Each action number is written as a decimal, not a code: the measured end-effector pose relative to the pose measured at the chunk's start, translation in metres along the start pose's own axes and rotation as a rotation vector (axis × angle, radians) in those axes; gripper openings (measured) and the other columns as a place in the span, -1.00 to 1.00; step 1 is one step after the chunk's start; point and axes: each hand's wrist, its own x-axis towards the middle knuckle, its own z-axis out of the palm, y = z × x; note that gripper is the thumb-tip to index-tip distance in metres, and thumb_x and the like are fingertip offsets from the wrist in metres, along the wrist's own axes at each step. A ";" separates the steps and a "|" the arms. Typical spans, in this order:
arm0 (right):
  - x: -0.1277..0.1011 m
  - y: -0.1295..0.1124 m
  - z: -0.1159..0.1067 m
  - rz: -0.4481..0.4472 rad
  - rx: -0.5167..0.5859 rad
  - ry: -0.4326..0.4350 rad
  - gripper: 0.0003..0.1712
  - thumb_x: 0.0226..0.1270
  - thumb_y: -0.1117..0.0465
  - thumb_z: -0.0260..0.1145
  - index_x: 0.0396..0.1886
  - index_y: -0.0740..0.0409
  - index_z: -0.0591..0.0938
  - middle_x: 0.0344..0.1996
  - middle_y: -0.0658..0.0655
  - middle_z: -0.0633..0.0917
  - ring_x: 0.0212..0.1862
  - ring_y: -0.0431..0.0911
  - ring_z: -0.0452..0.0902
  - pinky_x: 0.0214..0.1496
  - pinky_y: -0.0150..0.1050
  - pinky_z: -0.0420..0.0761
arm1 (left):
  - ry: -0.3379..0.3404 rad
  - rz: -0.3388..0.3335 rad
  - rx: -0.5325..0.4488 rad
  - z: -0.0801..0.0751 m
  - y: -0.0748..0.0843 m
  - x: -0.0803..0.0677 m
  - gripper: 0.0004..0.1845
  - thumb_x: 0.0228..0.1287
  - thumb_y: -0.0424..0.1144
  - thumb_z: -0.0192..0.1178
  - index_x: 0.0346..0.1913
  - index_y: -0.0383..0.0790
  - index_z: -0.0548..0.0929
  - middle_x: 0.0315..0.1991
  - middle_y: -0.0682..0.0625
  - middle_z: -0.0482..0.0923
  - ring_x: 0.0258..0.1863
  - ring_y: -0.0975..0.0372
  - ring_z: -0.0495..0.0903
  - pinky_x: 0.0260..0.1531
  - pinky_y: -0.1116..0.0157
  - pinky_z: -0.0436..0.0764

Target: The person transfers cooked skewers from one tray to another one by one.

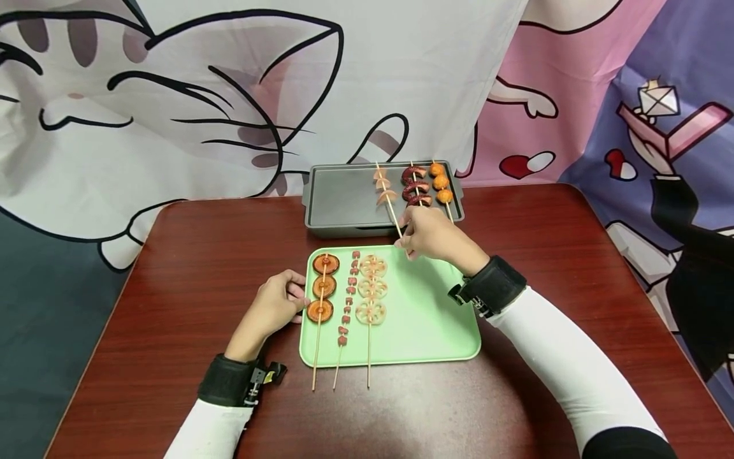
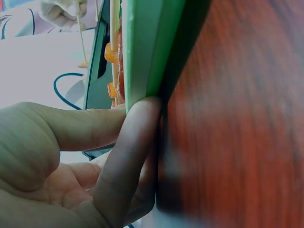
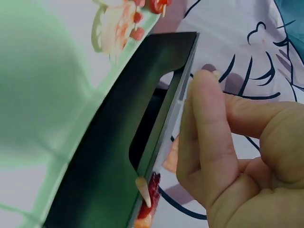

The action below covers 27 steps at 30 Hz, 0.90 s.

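The right hand [image 1: 431, 237] pinches the pale skewer [image 1: 386, 197] snugly by its bare stick, presumably keeping fingers off the chunks poised over the grey pan [image 1: 344, 194], while the left hand [image 1: 278, 305] clasps the green tray [image 1: 427, 312] at its edge, likely steadying it!

The skewer stick [image 1: 394, 217] looks wooden, the tray [image 1: 427, 312] smooth plastic, the tabletop [image 1: 223, 255] glossy wood, the backdrop [image 1: 424, 70] cloth.

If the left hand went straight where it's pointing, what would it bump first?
The green tray, whose edge the left hand touches. Next, probably the skewer of brown rounds, if high enough.
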 end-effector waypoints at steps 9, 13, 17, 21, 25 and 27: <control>-0.007 0.001 0.005 -0.046 0.234 -0.031 -0.61 0.36 0.38 0.42 0.10 0.39 0.53 -0.31 0.33 0.72 -0.47 -0.08 0.70 -0.13 0.09 0.83 | -0.009 -0.012 -0.014 -0.002 0.000 0.000 -0.62 0.36 -0.49 0.24 0.21 -0.44 0.51 -0.20 -0.21 0.53 -0.39 0.14 0.63 -0.45 0.27 0.80; -0.013 0.003 0.009 -0.059 0.303 -0.054 -0.66 0.36 0.39 0.42 0.04 0.39 0.53 -0.43 0.19 0.68 -0.50 -0.08 0.67 -0.17 0.09 0.83 | -0.011 -0.010 -0.020 -0.001 -0.001 0.000 -0.62 0.35 -0.50 0.24 0.20 -0.44 0.51 -0.20 -0.21 0.53 -0.39 0.14 0.62 -0.46 0.27 0.80; -0.021 0.005 0.015 -0.079 0.328 -0.069 -0.68 0.37 0.38 0.41 0.02 0.39 0.52 -0.48 0.13 0.65 -0.50 -0.08 0.67 -0.26 -0.02 0.84 | -0.010 -0.008 -0.021 -0.001 -0.001 0.000 -0.62 0.35 -0.50 0.24 0.20 -0.46 0.51 -0.21 -0.22 0.54 -0.40 0.14 0.63 -0.46 0.26 0.80; -0.030 0.006 0.020 -0.088 0.344 -0.080 -0.67 0.38 0.38 0.41 0.03 0.39 0.51 -0.50 0.15 0.65 -0.50 -0.06 0.68 -0.30 -0.05 0.84 | -0.010 -0.006 -0.018 -0.001 -0.001 0.001 -0.61 0.35 -0.50 0.23 0.21 -0.45 0.50 -0.21 -0.22 0.54 -0.40 0.14 0.63 -0.46 0.26 0.80; -0.038 0.009 0.029 -0.095 0.382 -0.104 -0.70 0.40 0.40 0.38 0.00 0.40 0.48 -0.50 0.17 0.66 -0.49 -0.06 0.69 -0.31 -0.08 0.84 | -0.013 -0.006 -0.022 -0.001 -0.002 0.001 -0.61 0.35 -0.51 0.24 0.21 -0.46 0.50 -0.21 -0.22 0.54 -0.40 0.14 0.63 -0.47 0.26 0.80; -0.042 0.011 0.033 -0.098 0.408 -0.118 -0.72 0.40 0.42 0.36 -0.02 0.41 0.47 -0.50 0.17 0.65 -0.49 -0.06 0.69 -0.32 -0.10 0.84 | -0.014 -0.006 -0.024 -0.001 -0.002 0.001 -0.61 0.34 -0.51 0.23 0.21 -0.46 0.50 -0.21 -0.22 0.54 -0.41 0.14 0.63 -0.47 0.26 0.80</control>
